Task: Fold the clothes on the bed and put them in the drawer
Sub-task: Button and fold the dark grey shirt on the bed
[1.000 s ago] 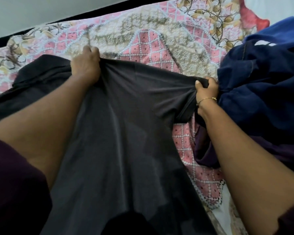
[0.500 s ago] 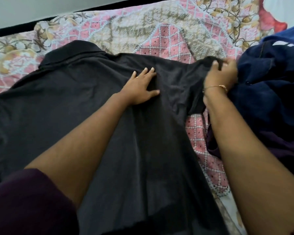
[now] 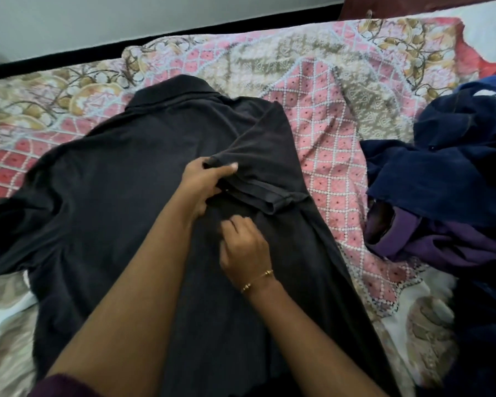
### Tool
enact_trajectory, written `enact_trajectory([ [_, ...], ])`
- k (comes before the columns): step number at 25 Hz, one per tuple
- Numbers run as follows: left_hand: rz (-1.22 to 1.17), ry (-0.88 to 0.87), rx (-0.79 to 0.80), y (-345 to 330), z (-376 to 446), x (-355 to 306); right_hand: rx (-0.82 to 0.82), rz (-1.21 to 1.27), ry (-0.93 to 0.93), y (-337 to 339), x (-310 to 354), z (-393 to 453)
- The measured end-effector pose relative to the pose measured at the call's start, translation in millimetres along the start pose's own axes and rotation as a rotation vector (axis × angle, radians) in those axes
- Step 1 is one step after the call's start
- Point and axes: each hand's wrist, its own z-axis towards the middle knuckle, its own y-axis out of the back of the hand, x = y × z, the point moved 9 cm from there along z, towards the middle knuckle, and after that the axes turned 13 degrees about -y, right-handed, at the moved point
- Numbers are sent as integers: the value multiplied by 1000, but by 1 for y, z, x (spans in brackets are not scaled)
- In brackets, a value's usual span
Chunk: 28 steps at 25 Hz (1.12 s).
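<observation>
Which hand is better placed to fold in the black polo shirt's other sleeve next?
Probably the left hand: the black polo shirt's unfolded sleeve lies on that side. It would first have to release the folded sleeve; the right hand would cross over.

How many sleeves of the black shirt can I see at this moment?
2. The right sleeve is folded inward onto the shirt's back, and the left hand grips it. The left sleeve lies spread at the picture's left edge.

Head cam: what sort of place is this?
Most likely a bedroom: a bed with a patterned floral bedspread, a dark polo shirt spread on it, and a pile of blue and purple clothes beside it.
</observation>
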Motion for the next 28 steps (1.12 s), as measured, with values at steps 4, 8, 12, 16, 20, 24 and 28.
enact_trajectory([
  [4, 64, -169, -369, 36, 2, -17, 138, -204, -262, -7, -52, -3],
  [8, 235, -415, -418, 56, 6, -54, 347, -202, -274, -16, -65, 7],
  [12, 503, -492, -427, 64, -10, -54, 416, -231, -308, -27, -53, 10],
  [16, 429, -296, -164, 51, -11, -20, 627, -346, -243, -50, -46, 7],
  [20, 566, -268, -111, 56, -13, -21, 598, -364, -220, -55, -49, 2],
  [24, 445, -224, -176, 69, -17, -17, 540, -277, -329, -31, -54, -4],
  [28, 675, -300, -475, 80, -61, -29, 446, -257, -468, -11, -62, -48],
])
